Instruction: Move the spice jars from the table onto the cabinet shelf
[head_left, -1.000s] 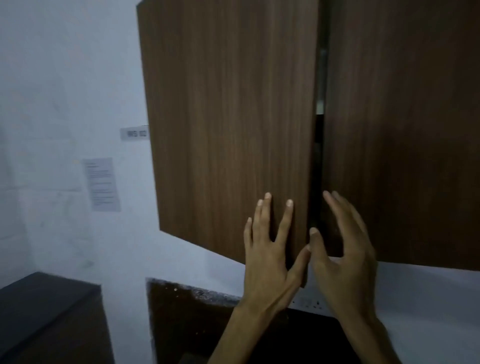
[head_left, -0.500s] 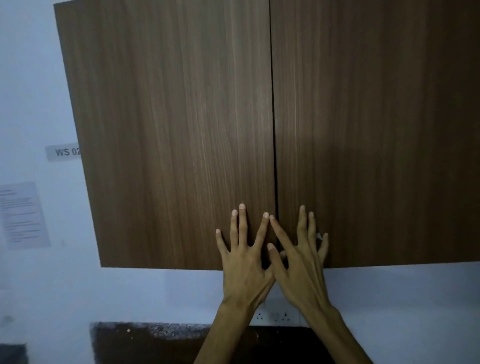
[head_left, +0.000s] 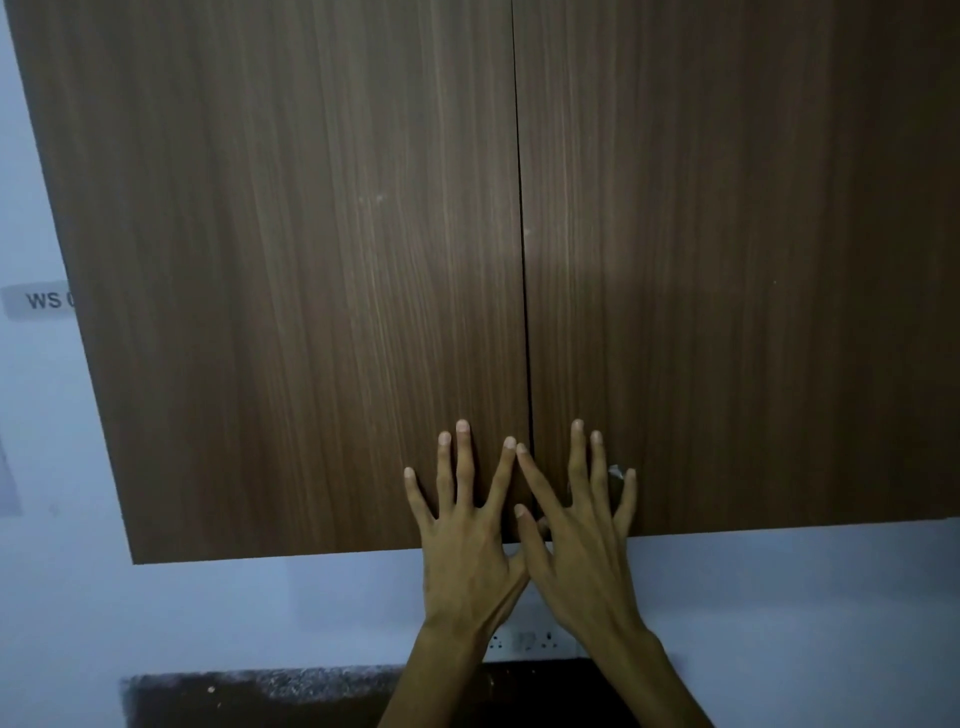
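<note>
Against the lower inner corners of the cabinet doors (head_left: 311, 260) both hands lie flat: the left hand (head_left: 470, 540) on the left door, the right hand (head_left: 582, 540) on the right door, fingers spread wide and holding nothing. A second ago the doors stood ajar with a dark gap between them; now they meet along a thin straight seam (head_left: 522, 260), so the cabinet has been pushed shut. That reads as the closing step of the task, and the jars are probably inside on the shelf, though no jar is in view and this cannot be confirmed. Each door is a flat slab of dark brown wood-grain laminate, matt, with fine vertical streaks and no handle showing. A small pale scrap (head_left: 615, 472) sits beside the right ring finger. Behind is a smooth pale wall (head_left: 260, 613) with a label (head_left: 36, 300) reading "WS", a white socket strip (head_left: 524, 642), and below it a dark, speckled surface (head_left: 260, 696)
</note>
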